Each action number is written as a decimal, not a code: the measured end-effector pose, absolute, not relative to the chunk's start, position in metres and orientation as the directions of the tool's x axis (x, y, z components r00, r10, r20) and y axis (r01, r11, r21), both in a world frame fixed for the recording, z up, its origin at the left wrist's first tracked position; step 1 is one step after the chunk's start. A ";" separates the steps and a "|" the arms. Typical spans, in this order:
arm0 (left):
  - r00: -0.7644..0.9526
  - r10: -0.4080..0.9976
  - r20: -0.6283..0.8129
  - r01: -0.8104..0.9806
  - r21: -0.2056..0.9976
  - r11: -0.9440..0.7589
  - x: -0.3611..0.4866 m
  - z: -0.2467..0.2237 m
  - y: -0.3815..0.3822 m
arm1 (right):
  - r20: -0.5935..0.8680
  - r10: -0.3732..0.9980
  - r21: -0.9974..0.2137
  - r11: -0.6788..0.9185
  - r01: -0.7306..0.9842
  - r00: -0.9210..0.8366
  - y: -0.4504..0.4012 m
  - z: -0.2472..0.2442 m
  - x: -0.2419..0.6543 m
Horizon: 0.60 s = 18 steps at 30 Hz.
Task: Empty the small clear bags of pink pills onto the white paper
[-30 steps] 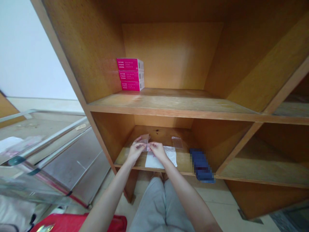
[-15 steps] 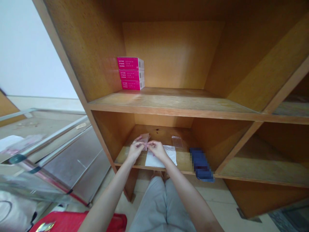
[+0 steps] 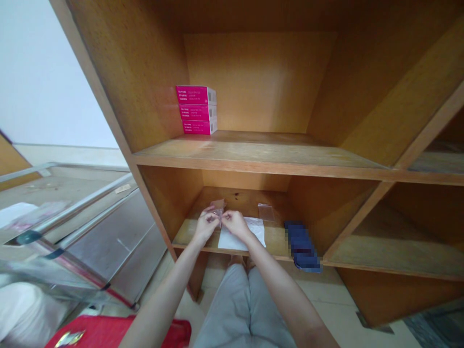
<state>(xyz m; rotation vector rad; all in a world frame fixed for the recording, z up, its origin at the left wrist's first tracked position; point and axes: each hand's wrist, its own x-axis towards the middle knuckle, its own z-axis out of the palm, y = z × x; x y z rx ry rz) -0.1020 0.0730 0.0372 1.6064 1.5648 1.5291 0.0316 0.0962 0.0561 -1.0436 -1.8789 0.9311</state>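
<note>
Hands, left (image 3: 205, 225) and right (image 3: 235, 224), apparently pinch clear bag (image 3: 218, 211), partly hidden.

A person (image 3: 159, 296) wears pale grey trousers (image 3: 230, 309), plain, matte and softly creased at the near end. The left hand (image 3: 206, 225) and right hand (image 3: 234, 223) are ungloved, and both forearms (image 3: 281, 285) bare. The feet (image 3: 237, 260), at the trousers' far end, show too small for detail.

White wall (image 3: 54, 72) at left, wooden shelving (image 3: 261, 82), pale tiled floor (image 3: 308, 290).
</note>
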 end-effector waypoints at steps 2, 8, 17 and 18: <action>-0.257 0.876 0.409 0.436 0.857 -0.273 -0.100 0.036 0.074 | 0.283 0.893 -0.826 0.412 0.384 -0.349 0.096 0.058 0.031; -0.294 0.862 0.412 0.411 0.869 -0.275 -0.096 0.036 0.075 | 0.277 0.909 -0.784 0.401 0.474 -0.311 0.097 0.060 0.029; -0.417 0.833 0.364 0.321 0.916 -0.240 -0.094 0.039 0.072 | 0.274 0.951 -0.775 0.306 0.554 -0.142 0.102 0.053 0.034; -0.418 0.834 0.361 0.317 0.918 -0.238 -0.094 0.039 0.072 | 0.277 0.949 -0.775 0.315 0.548 -0.154 0.102 0.053 0.034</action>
